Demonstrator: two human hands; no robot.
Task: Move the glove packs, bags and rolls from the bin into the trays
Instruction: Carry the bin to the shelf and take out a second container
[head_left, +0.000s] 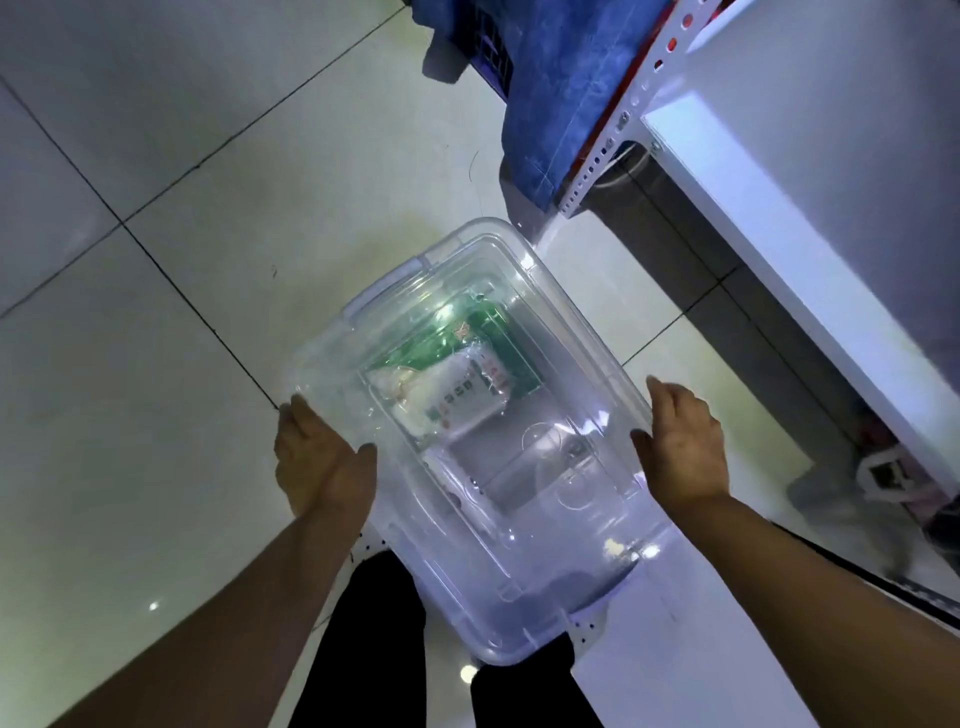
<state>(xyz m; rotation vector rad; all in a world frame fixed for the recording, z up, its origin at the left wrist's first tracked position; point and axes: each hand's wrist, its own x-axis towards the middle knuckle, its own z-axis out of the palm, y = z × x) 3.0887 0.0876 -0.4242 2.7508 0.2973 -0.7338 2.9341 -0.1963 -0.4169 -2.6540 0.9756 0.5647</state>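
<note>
A clear plastic bin (550, 561) is held above the tiled floor in the middle of the head view. My left hand (319, 457) grips its left rim and my right hand (680, 441) grips its right rim. Inside, toward the far end, lies a white glove pack (447, 397) on top of a green pack (504, 332). The near half of the bin shows only clear plastic and reflections. No trays are in view.
A white metal shelf (779, 249) with a perforated upright (613, 130) stands at the right. Blue cloth (561, 88) hangs beside it at the top. Glossy white floor tiles (156, 260) fill the left. My dark trousers (374, 649) show below the bin.
</note>
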